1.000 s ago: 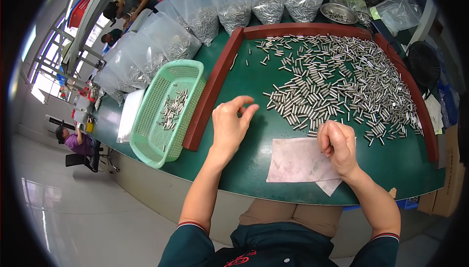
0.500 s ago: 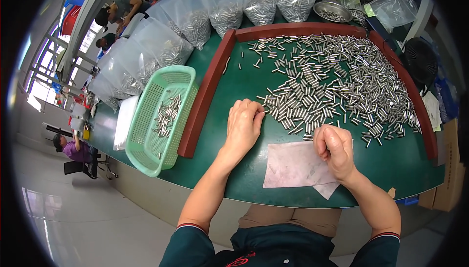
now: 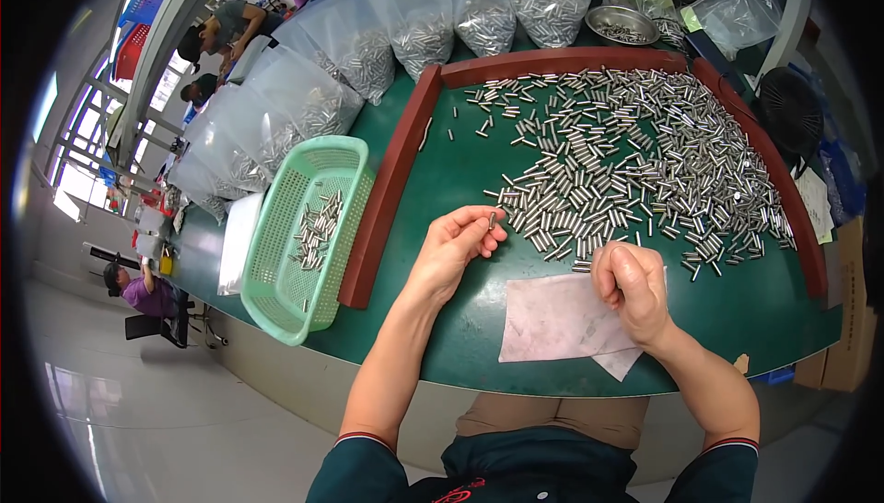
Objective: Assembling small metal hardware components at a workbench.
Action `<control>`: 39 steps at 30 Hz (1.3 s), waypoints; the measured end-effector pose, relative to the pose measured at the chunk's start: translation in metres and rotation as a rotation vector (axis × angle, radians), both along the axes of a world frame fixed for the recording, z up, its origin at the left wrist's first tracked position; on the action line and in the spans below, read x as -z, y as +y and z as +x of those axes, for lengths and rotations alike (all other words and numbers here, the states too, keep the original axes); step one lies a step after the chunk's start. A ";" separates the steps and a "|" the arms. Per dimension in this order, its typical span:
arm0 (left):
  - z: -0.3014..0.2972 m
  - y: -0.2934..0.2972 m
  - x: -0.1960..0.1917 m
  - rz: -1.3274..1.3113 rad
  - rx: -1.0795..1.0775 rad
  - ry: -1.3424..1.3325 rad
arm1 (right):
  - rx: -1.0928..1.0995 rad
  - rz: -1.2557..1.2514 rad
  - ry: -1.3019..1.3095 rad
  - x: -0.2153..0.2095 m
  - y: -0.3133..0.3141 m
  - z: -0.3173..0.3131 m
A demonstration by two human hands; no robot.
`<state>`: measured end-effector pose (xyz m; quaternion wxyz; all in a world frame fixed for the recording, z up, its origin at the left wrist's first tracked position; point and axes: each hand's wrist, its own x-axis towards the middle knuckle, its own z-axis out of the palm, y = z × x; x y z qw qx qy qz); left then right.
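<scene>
My left hand [image 3: 453,251] is left of the spread of pins and pinches a small metal pin [image 3: 492,220] between thumb and forefinger. Curled into a fist, my right hand [image 3: 633,289] hovers at the right part of a pinkish-grey cloth [image 3: 545,321]; what its fingers hold, if anything, is hidden. Just beyond both hands lies a wide, loose heap of short shiny metal pins [image 3: 599,167] on the green tabletop [image 3: 451,337]. To the left, a pale green perforated basket [image 3: 255,264] contains a smaller group of pins [image 3: 318,227].
A dark red wooden frame [image 3: 391,190] borders the pins. Behind it stand several clear bags of metal parts [image 3: 421,29] and a steel bowl [image 3: 608,15]. A black fan [image 3: 789,109] is at right. Co-workers [image 3: 235,29] sit at far left.
My left hand has turned and drawn slightly back from the heap's edge, and a pin now shows in its fingertips. My right fist has hardly moved. The view has shifted slightly.
</scene>
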<state>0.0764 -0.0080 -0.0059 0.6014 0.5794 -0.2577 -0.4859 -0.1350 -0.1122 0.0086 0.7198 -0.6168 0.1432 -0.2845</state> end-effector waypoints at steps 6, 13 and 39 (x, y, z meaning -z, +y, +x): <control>0.000 0.001 0.001 -0.008 0.005 0.010 | -0.002 -0.002 -0.008 0.000 0.001 0.000; -0.003 0.001 -0.002 0.001 0.001 0.026 | 0.009 0.003 -0.006 0.001 0.002 -0.001; -0.088 -0.003 0.003 -0.174 0.202 -1.162 | 0.121 0.402 -0.369 0.011 0.007 0.009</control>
